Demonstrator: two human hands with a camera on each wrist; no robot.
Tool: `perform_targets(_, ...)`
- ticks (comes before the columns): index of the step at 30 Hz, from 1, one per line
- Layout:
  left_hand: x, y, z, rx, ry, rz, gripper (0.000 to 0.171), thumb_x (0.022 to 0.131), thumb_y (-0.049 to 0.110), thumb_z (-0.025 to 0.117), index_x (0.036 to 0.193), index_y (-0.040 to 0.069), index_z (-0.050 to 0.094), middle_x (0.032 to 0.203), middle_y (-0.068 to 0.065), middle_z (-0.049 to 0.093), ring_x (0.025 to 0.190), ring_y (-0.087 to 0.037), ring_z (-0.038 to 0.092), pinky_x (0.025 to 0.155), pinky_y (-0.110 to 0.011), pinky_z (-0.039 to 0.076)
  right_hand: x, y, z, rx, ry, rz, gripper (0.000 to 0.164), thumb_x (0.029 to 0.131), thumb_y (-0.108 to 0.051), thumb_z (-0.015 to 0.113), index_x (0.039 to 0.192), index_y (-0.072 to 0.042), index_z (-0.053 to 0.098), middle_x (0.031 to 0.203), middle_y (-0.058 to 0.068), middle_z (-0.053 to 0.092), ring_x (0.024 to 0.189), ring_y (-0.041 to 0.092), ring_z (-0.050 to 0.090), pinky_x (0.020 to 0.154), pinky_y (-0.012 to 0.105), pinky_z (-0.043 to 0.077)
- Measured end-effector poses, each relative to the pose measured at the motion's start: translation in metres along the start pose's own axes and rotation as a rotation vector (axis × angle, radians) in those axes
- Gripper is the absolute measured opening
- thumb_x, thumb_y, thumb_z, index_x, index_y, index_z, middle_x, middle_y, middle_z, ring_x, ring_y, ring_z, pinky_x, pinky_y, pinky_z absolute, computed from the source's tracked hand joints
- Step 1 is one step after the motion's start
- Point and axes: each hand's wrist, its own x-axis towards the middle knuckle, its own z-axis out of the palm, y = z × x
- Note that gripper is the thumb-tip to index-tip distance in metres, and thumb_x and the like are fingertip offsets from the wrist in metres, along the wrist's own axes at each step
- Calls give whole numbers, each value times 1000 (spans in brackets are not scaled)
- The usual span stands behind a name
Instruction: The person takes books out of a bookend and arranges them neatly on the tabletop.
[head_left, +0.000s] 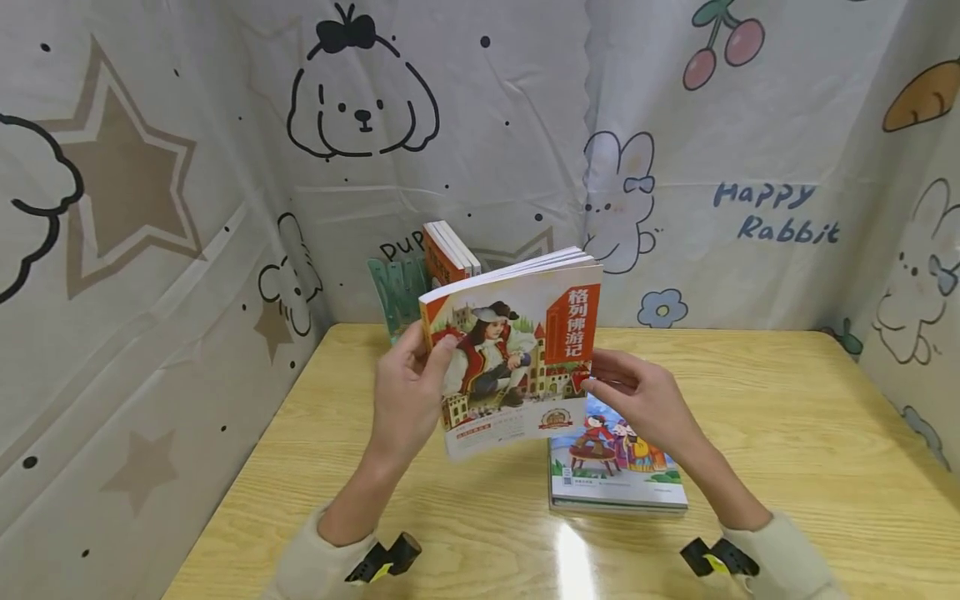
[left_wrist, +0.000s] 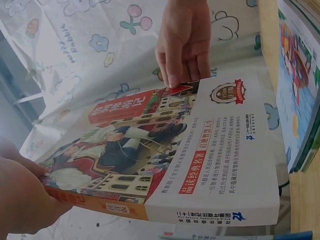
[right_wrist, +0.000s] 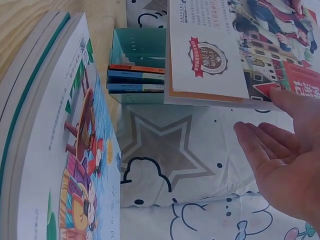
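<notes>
A paperback book with a figure in a red coat and black hat on its cover stands tilted above the table. My left hand grips it at the spine, thumb on the front cover and fingers behind. At the opposite edge is my right hand; its thumb touches the cover near a red patch, while the loosely bent fingers stand apart from the pages in the right wrist view. Below the right hand lies a stack of books, the top one showing cartoon figures on blue.
Behind the held book, a teal book rack stands at the table's back left with several upright books, partly hidden. The wooden table meets a printed cloth at the back and sides.
</notes>
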Motion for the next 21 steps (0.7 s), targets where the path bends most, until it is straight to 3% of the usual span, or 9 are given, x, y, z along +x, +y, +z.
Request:
perform_targets(3, -2, 1, 2, -25, -32, 17, 26, 94, 18, 54, 113, 1, 59, 67, -14, 49, 52, -15, 36, 46, -23, 35, 2, 2, 0, 24, -6, -7, 46, 87, -31, 64, 126, -9, 54, 113, 9, 62, 101, 21, 60, 80, 27, 50)
perform_targets(5, -2, 2, 4, -52, -50, 17, 26, 94, 19, 54, 112, 2, 59, 68, -13, 51, 52, -15, 38, 46, -23, 36, 2, 2, -1, 49, -15, -10, 45, 87, -30, 64, 125, -8, 55, 112, 9, 62, 99, 21, 61, 79, 29, 50)
perform_targets(11, 1, -1, 8, -71, -76, 8, 20, 93, 19, 56, 99, 0, 60, 62, -8, 38, 49, -13, 29, 44, -22, 27, 3, 6, -3, 74, -77, -20, 41, 89, -26, 63, 125, -9, 54, 109, 7, 63, 97, 20, 62, 77, 33, 51)
perform_targets(16, 4, -4, 13, -84, -101, -6, 20, 94, 18, 55, 99, 0, 60, 62, -8, 36, 50, -13, 27, 44, -22, 26, 0, 12, -6, 74, -39, -26, 33, 89, -23, 63, 119, -10, 58, 102, 3, 65, 89, 15, 64, 75, 31, 51)
perform_targets(21, 5, -8, 18, -74, -111, -40, 17, 94, 18, 54, 93, 2, 58, 60, -8, 33, 49, -14, 26, 44, -22, 25, -5, 14, -10, 33, -18, -40, 26, 88, -15, 63, 113, -9, 62, 76, 3, 61, 62, 12, 54, 54, 26, 45)
